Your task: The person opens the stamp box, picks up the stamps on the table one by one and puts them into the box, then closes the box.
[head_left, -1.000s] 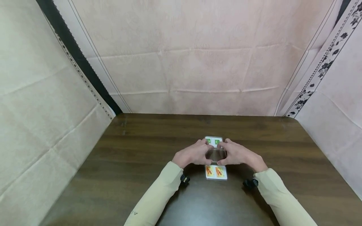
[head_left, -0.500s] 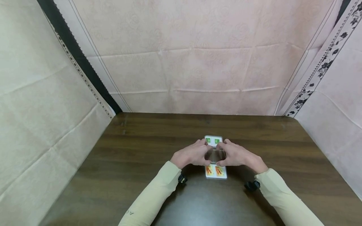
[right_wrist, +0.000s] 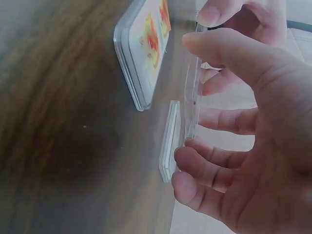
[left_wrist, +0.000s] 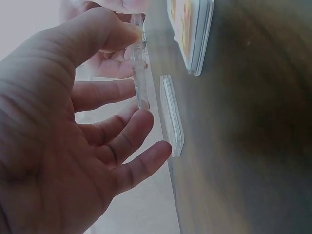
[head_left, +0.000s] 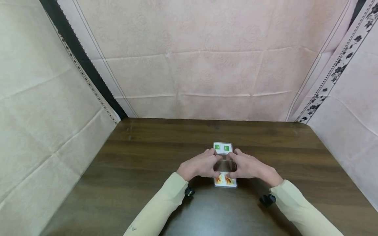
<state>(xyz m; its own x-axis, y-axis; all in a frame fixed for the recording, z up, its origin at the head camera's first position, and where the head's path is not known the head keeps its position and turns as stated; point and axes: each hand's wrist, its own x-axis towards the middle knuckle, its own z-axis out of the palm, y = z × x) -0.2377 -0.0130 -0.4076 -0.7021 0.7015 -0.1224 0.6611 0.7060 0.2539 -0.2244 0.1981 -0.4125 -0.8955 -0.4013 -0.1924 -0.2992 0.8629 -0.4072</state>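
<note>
Between the two hands is a thin clear plastic panel (left_wrist: 140,78), held off the table. My left hand (head_left: 200,164) pinches its left edge, thumb on the near side and fingers on the far side. Opposite it, my right hand (head_left: 250,165) grips the right edge the same way; in the right wrist view the panel (right_wrist: 192,92) appears edge-on. Under the thumbs lies a clear case with two orange-red pictures (head_left: 225,184), its far edge partly covered. A similar case with two green pictures (head_left: 222,147) lies just beyond the fingertips.
Everything lies on a dark brown wooden table (head_left: 147,157). Pale cloth hangings (head_left: 195,72) rise behind the table and on both sides. A dark wrist camera (head_left: 267,199) sits below the right wrist.
Both hands have shifted slightly toward the person with the clear panel. The thumbs now overlap the orange-red case, and more of the green one shows.
</note>
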